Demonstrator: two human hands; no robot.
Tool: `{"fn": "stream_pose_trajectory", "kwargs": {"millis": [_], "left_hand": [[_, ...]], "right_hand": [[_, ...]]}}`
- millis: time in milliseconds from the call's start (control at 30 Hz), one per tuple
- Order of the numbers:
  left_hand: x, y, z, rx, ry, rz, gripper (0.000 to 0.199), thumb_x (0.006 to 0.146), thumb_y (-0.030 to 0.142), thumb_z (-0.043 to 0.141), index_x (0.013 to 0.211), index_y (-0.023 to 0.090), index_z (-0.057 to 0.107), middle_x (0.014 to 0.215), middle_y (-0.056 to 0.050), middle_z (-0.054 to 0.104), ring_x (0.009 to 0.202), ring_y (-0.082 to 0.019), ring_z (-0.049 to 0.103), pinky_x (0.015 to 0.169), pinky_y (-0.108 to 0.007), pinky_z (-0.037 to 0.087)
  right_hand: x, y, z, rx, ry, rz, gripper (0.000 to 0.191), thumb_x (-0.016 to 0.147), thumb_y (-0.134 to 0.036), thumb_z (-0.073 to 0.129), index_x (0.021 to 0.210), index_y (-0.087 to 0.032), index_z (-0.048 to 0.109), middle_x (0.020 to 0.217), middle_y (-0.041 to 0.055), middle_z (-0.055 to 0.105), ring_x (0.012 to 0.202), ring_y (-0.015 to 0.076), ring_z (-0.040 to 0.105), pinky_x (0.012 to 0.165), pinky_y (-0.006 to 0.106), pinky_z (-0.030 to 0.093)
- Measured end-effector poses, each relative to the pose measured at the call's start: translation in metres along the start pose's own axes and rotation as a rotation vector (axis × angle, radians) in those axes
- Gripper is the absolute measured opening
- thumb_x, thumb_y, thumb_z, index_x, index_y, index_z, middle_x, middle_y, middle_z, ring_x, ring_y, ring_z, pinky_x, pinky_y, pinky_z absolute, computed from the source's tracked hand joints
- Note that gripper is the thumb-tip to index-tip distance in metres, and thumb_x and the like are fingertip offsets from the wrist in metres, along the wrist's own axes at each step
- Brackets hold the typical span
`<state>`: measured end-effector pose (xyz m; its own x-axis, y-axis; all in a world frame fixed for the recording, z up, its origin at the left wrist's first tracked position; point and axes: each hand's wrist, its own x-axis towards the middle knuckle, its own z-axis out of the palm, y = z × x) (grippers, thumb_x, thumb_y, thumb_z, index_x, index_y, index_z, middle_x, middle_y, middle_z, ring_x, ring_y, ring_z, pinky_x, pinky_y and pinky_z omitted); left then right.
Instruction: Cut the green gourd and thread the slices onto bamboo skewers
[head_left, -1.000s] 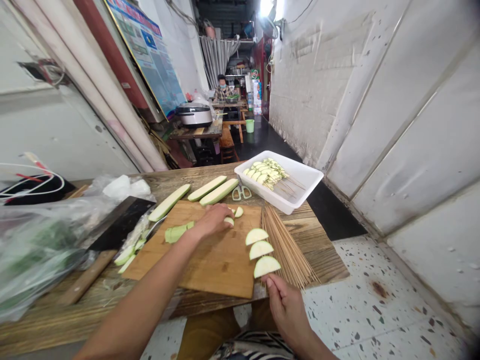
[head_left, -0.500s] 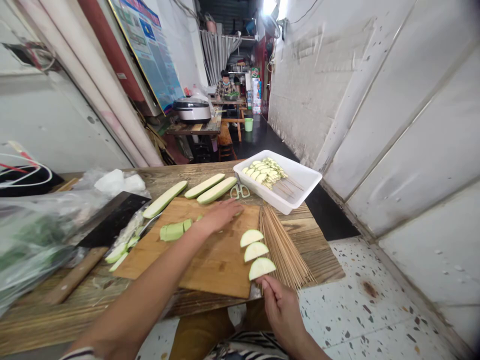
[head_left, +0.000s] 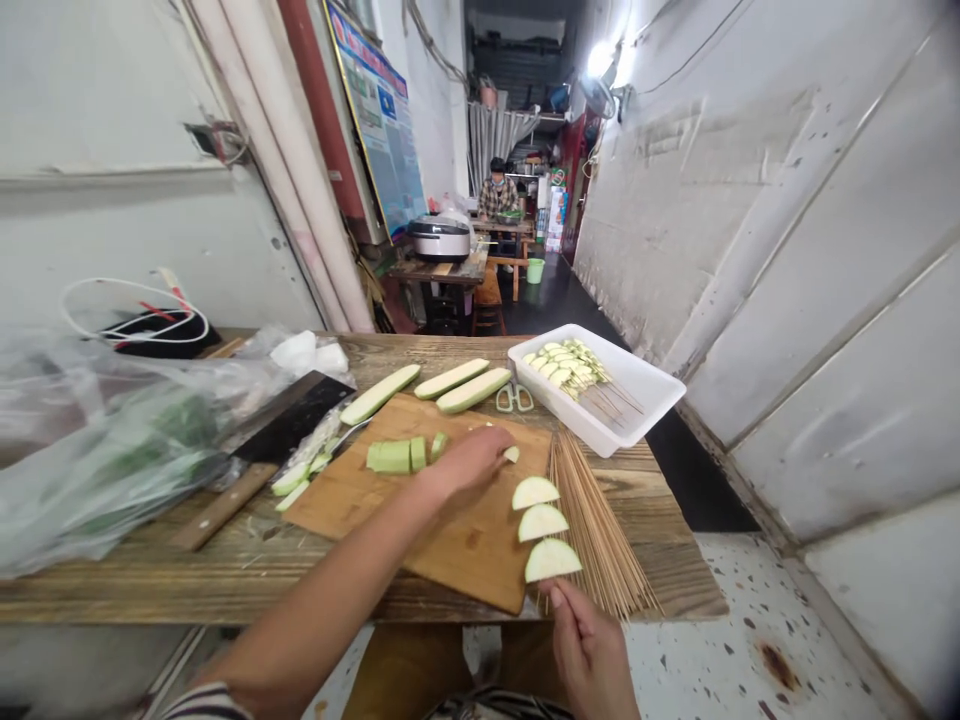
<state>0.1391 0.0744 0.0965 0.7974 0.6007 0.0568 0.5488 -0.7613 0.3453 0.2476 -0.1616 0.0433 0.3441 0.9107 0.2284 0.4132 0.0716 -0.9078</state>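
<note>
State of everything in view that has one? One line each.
Left hand, open, resting on the cutting board
Right hand, fingers at the lowest half-moon squash slice
Half-moon squash slices, three in a row, cut
Bamboo cutting board, on the table
Long squash pieces, uncut
Cleaver, lying flat
Scissors, closed
White tray, holding threaded skewers
Rice cooker, lid shut

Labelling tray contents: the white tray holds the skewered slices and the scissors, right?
No: the scissors lie on the table outside the white tray, as the head view shows. The skewered slices are in the tray.
</note>
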Motion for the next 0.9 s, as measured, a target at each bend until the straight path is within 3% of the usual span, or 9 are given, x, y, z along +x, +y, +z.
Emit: {"fn": "stream_pose_trajectory", "kwargs": {"millis": [133, 267, 533, 633, 733, 800, 900], "left_hand": [[-0.012, 0.003, 0.009, -0.053, 0.046, 0.003, 0.027, 0.079, 0.023, 0.047, 0.102, 0.021, 0.062, 0.104, -0.009, 0.065, 0.099, -0.024, 0.056, 0.088, -0.035, 0.038], [-0.009, 0.0, 0.014, -0.136, 0.095, -0.003, 0.027, 0.08, 0.028, 0.047, 0.1, 0.022, 0.064, 0.101, -0.008, 0.067, 0.095, -0.023, 0.058, 0.084, -0.034, 0.041], [-0.012, -0.003, 0.018, -0.326, 0.299, -0.104, 0.026, 0.08, 0.023, 0.047, 0.098, 0.02, 0.065, 0.099, -0.003, 0.068, 0.09, -0.018, 0.06, 0.08, -0.029, 0.044], [-0.016, -0.001, 0.017, -0.654, 0.394, -0.179, 0.02, 0.072, 0.024, 0.06, 0.089, 0.021, 0.069, 0.095, -0.003, 0.07, 0.091, -0.019, 0.06, 0.086, -0.03, 0.042], [-0.017, 0.001, 0.016, -1.172, 0.461, -0.392, 0.024, 0.061, 0.018, 0.071, 0.085, 0.018, 0.07, 0.089, -0.004, 0.071, 0.087, -0.017, 0.062, 0.085, -0.028, 0.044], [-0.018, 0.004, 0.014, -1.394, 0.478, -0.513, 0.029, 0.061, 0.016, 0.072, 0.09, 0.016, 0.068, 0.087, -0.005, 0.071, 0.081, -0.016, 0.064, 0.08, -0.027, 0.048], [-0.022, 0.006, 0.011, -1.538, 0.467, -0.609, 0.024, 0.069, 0.013, 0.067, 0.093, 0.013, 0.065, 0.09, -0.009, 0.071, 0.076, -0.015, 0.066, 0.075, -0.028, 0.052]], "right_hand": [[-0.001, -0.005, -0.004, -0.029, -0.007, 0.024, 0.042, 0.091, -0.047, 0.038, 0.089, -0.016, 0.067, 0.044, -0.0016, 0.048, 0.042, 0.0142, 0.05, 0.04, 0.019, 0.04], [-0.003, -0.009, -0.008, -0.039, -0.005, 0.068, 0.042, 0.092, -0.045, 0.037, 0.088, -0.016, 0.067, 0.042, -0.0031, 0.043, 0.045, 0.0144, 0.05, 0.04, 0.018, 0.039], [-0.003, -0.005, -0.004, 0.024, 0.019, 0.077, 0.042, 0.09, -0.047, 0.04, 0.087, -0.015, 0.067, 0.043, -0.0029, 0.044, 0.045, 0.0138, 0.049, 0.04, 0.018, 0.039], [-0.002, -0.006, -0.001, 0.038, 0.025, 0.071, 0.041, 0.09, -0.046, 0.041, 0.086, -0.015, 0.067, 0.046, -0.0025, 0.047, 0.044, 0.0131, 0.048, 0.042, 0.019, 0.039], [-0.001, -0.009, 0.0, 0.033, 0.013, 0.047, 0.038, 0.091, -0.042, 0.041, 0.084, -0.015, 0.067, 0.05, -0.001, 0.05, 0.05, 0.0139, 0.051, 0.046, 0.019, 0.04], [-0.001, -0.013, 0.0, 0.026, -0.003, 0.013, 0.037, 0.092, -0.039, 0.039, 0.084, -0.015, 0.066, 0.054, 0.0003, 0.053, 0.054, 0.0144, 0.054, 0.049, 0.019, 0.041], [-0.001, -0.019, 0.0, -0.001, -0.037, -0.045, 0.037, 0.093, -0.036, 0.037, 0.079, -0.016, 0.064, 0.06, 0.0019, 0.057, 0.056, 0.0142, 0.055, 0.053, 0.019, 0.042]]}}
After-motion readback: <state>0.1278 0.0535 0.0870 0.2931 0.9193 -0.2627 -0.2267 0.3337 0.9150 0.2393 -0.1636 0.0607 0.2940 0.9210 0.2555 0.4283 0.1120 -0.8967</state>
